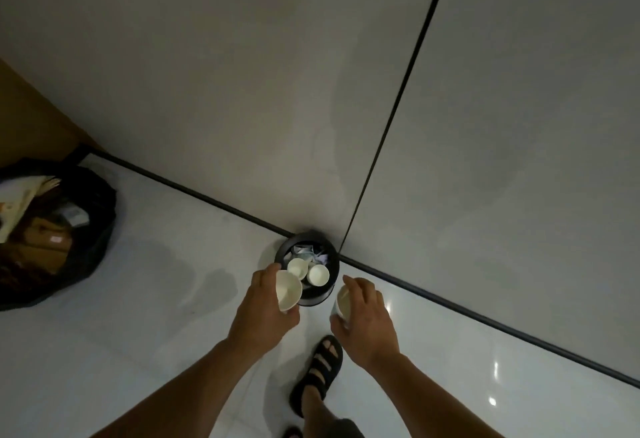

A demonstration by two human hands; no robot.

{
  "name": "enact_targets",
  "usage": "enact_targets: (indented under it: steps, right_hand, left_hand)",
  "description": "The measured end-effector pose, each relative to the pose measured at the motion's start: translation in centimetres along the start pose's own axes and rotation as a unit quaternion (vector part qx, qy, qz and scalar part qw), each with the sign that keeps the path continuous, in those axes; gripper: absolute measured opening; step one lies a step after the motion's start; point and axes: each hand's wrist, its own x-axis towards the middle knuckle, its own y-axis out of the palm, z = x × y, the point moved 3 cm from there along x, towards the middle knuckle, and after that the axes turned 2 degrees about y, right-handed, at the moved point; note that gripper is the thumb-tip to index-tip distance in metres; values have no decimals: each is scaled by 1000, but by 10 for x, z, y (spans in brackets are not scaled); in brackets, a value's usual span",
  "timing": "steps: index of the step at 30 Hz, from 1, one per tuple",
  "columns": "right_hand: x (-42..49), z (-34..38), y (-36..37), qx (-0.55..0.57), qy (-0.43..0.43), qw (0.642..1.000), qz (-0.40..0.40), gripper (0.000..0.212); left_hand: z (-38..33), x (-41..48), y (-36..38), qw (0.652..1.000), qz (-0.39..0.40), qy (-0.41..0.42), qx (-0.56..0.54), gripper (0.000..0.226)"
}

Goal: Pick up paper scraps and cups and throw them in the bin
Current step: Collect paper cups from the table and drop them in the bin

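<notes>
A person is standing over a small black bin [332, 266] by the wall, dropping cups. The left hand [263, 309], fingers wrapping a paper cup [288, 291], is hovering at the bin's near rim; the right hand [367, 316], fingers curled around a second cup [343, 303], is waiting just beside the bin. Two cups [307, 272] and paper scraps [304, 251] are already lying inside. Next, each hand probably needs to release over the opening. No writing is readable.

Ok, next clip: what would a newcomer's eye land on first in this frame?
Probably the two hands at centre, each holding a white paper cup: the left hand tilts its cup over the small black bin, while the right hand holds another cup just beside it. The bin stands against the wall and already holds two cups and crumpled paper. At far left, an open black rubbish bag sits on the floor.
</notes>
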Motion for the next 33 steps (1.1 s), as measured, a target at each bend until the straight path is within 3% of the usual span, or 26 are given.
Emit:
enact_targets:
  steps: [13, 24, 29, 33]
  right_hand:
    - [197, -101, 196, 59, 84, 993, -59, 76]
    - [236, -136, 295, -3, 73, 993, -96, 86]
    - [236, -147, 315, -120, 63, 991, -16, 105]
    - [236, -147, 323, -112, 88, 990, 12, 105]
  left_hand:
    - [139, 217, 177, 991, 109, 67, 39, 83]
    - [226, 263, 236, 976, 117, 132, 125, 81]
    - [247, 264, 247, 937, 131, 204, 251, 101]
    - [257, 263, 253, 928, 139, 204, 279, 108]
